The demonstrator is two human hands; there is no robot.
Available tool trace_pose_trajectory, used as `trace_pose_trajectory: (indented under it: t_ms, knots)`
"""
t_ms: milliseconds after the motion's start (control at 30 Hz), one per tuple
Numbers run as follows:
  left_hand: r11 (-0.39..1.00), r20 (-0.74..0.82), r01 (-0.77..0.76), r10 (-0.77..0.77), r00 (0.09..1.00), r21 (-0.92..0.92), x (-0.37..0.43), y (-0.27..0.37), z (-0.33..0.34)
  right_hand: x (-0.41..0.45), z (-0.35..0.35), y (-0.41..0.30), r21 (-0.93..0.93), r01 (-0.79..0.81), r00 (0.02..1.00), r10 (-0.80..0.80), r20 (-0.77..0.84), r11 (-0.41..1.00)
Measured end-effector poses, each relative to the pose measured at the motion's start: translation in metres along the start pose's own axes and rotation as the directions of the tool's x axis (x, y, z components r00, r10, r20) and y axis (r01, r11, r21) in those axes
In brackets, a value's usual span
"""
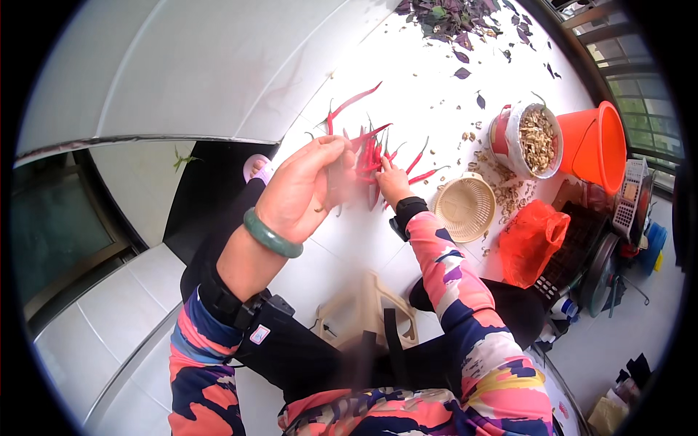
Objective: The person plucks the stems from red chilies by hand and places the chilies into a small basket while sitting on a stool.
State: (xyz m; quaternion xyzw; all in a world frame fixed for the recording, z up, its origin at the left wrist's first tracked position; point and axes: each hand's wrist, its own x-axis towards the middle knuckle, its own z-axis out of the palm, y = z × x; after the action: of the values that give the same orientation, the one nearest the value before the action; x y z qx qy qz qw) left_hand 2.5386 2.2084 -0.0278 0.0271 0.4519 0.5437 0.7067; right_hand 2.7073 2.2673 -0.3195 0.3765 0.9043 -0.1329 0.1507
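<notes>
Long red chili peppers (417,162) lie in a loose heap on the white tiled floor in front of me. My left hand (313,177), with a green bangle at its wrist, is raised over the near left side of the heap. Its fingers are pinched together at a red chili (373,133) that points up to the right; a blur covers the space below the fingertips. Down at the right side of the heap, my right hand (393,181) touches the chilies with its fingertips; whether it grips one is unclear. Another chili (357,98) lies apart at the far left.
A beige plastic basket (466,208) sits right of my right hand. Beyond it stand a bucket of dried pieces (537,141) and an orange bucket (606,147). A red plastic bag (531,242) lies nearer me. Purple leaves (452,22) are piled at the far side; a white panel (180,71) rises at left.
</notes>
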Motion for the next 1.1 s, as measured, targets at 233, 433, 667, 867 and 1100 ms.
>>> trace_pose_trajectory:
  t_ms: [233, 433, 667, 867, 1100]
  knots:
    - [1.0, -0.014, 0.027, -0.026, 1.0, 0.006, 0.004, -0.003, 0.008, 0.006, -0.013, 0.018, 0.026, 0.135, 0.988, -0.137, 0.067, 0.99]
    - [1.0, 0.07, -0.006, 0.004, 0.998, 0.025, 0.017, -0.019, 0.01, -0.034, -0.06, 0.046, 0.702, 0.002, 0.973, 0.162, -0.167, 0.712]
    - [0.94, 0.083, 0.116, -0.15, 0.985, 0.322, 0.018, -0.054, 0.012, -0.126, -0.186, 0.046, 0.974, -0.089, 0.948, 0.283, 0.147, -0.207]
    - [0.724, 0.1, 0.14, -0.278, 0.955, 0.676, 0.007, -0.082, 0.039, -0.171, -0.214, 0.031, 0.982, 0.049, 0.948, 0.318, 0.013, -0.184]
    - [0.645, 0.234, -0.054, -0.197, 0.952, 0.762, 0.012, -0.09, 0.036, -0.173, -0.216, 0.02, 0.984, 0.127, 0.945, 0.315, -0.082, -0.126]
